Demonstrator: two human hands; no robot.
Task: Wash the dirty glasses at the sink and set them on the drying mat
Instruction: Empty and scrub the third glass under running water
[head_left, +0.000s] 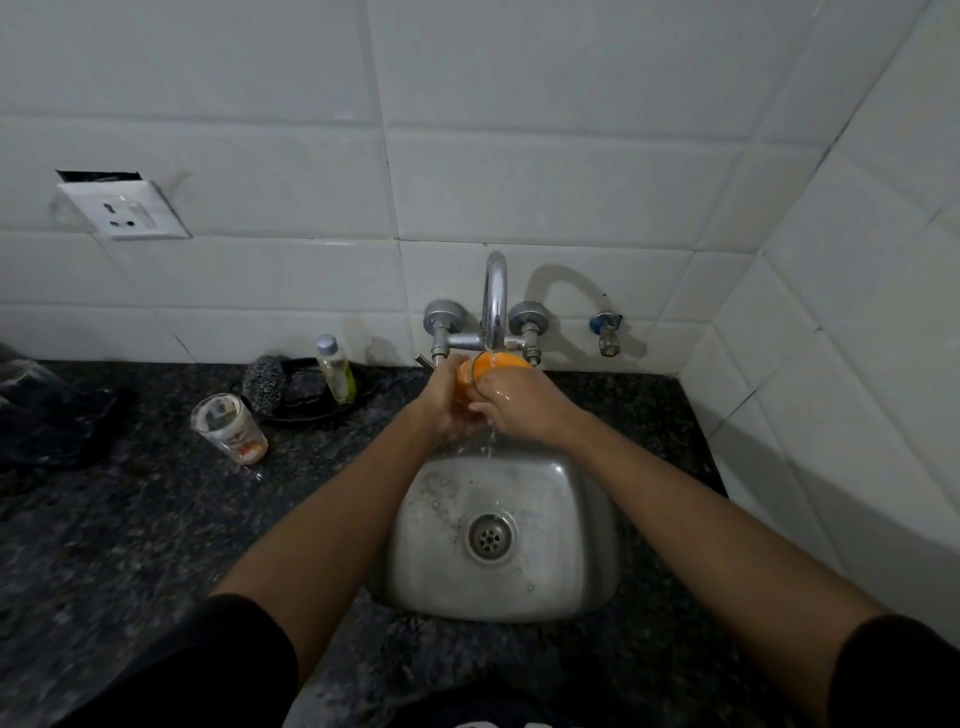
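Observation:
Under the tap spout (493, 301) I hold a glass (488, 366) that looks orange inside. My left hand (441, 400) wraps its left side and my right hand (519, 402) grips its right side and front. Water runs off my hands into the steel sink (582, 545). A second clear glass (228, 426) with reddish residue at its bottom stands on the dark counter, left of the sink. A dark cloth (57, 415) lies at the far left; whether it is the drying mat I cannot tell.
A black dish (311, 405) behind the second glass holds a steel scrubber (265, 384) and a small bottle (336, 370) of yellowish liquid. White tiled walls close the back and right. A wall socket (124, 210) sits upper left, a small valve (607, 332) right of the tap.

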